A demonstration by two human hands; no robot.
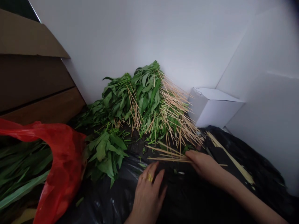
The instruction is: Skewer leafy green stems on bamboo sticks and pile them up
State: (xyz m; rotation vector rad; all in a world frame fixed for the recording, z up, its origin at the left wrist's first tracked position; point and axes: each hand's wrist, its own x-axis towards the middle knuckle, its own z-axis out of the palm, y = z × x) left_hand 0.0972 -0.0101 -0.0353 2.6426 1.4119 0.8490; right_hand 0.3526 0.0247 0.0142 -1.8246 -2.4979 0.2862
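From here I read the right hand (205, 166) as the working grip: its fingers are pinched on the near ends of a few loose bamboo skewers (170, 154), which lie flat just in front of the pile of skewered greens (144, 99). The left hand (149, 193) is released, palm down on the black plastic sheet (187, 202), nearer me than the pile. I judge this as picking up sticks. Lifting one cleanly calls for a tighter pinch. Loose leaves (107, 152) lie left of the pile's front.
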